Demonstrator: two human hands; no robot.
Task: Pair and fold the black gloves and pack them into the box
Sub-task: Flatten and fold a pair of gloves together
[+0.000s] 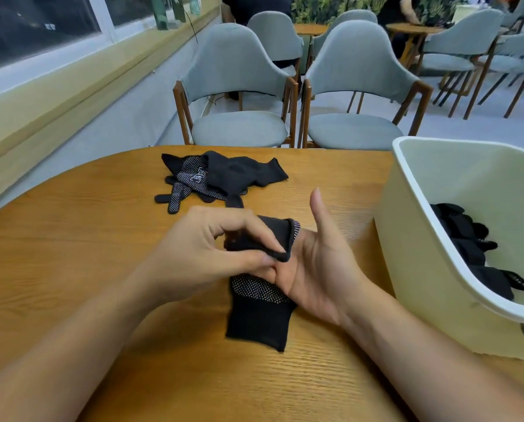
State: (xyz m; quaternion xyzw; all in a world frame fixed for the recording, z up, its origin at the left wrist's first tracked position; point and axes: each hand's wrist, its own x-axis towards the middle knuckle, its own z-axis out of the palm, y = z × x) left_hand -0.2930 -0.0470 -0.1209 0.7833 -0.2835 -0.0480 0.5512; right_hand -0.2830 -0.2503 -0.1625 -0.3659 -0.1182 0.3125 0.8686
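Gloves [259, 318] partly hidden, perhaps paired

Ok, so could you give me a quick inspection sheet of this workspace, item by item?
Surface: wooden table, grain showing.
Job's things: held gloves part folded, in front of the person; loose gloves heaped at the far side; cream box at the right, with folded gloves inside.
Clutter: nothing seen.
Hands: left hand pinches the folded edge; right hand is against the held gloves, thumb raised, fingers mostly hidden.
Cables: thin dark cable by the window ledge.
Surroundings: grey chairs, more tables, and people at the back.
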